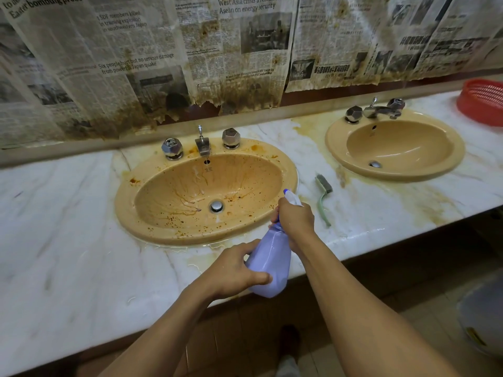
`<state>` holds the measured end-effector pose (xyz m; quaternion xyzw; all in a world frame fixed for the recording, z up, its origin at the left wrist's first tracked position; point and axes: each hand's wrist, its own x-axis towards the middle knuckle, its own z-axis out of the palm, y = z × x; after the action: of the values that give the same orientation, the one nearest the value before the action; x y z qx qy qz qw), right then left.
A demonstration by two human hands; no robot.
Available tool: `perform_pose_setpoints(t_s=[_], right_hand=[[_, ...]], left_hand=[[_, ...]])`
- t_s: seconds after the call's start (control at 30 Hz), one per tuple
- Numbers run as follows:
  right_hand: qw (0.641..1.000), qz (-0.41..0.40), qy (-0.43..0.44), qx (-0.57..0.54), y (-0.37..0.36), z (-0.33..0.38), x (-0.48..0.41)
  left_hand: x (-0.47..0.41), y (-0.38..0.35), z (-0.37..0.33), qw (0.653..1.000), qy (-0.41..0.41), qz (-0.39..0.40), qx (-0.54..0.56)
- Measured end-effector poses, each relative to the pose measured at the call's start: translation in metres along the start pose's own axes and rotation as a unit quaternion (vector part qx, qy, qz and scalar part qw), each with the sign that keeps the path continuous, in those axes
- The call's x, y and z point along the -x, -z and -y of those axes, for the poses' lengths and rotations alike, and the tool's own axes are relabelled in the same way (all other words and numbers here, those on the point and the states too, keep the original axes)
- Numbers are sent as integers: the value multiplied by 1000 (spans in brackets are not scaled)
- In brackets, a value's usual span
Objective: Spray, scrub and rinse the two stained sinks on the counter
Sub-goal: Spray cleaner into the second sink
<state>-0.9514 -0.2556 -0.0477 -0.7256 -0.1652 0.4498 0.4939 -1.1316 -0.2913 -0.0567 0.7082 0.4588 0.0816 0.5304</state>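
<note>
The near tan sink is speckled with brown stains, with white foam streaks running toward its drain. The second tan sink at the right looks much cleaner. A lilac spray bottle is tilted over the near sink's front right rim. My right hand grips its neck and trigger, and the white nozzle points toward the basin. My left hand holds the bottle's body from below. A green-handled scrub brush lies on the counter between the sinks.
The marble counter has yellow-brown stains around both sinks. Each sink has a chrome tap with faceted knobs. A red basket sits at the far right. Stained newspaper covers the wall behind.
</note>
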Motion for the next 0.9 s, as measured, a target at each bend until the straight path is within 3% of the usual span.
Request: perform_pose_setpoints(t_s=[0.3, 0.6, 0.77, 0.9], right_hand=[[997, 53, 61, 6, -8, 1, 3], [999, 8, 37, 1, -13, -3, 14], [994, 73, 82, 30, -22, -5, 16], [999, 18, 44, 22, -27, -2, 22]], left_hand=[[2, 7, 5, 1000, 7, -28, 2], [9, 7, 11, 999, -1, -41, -9], [15, 9, 19, 999, 7, -53, 6], [18, 11, 19, 999, 5, -44, 15]])
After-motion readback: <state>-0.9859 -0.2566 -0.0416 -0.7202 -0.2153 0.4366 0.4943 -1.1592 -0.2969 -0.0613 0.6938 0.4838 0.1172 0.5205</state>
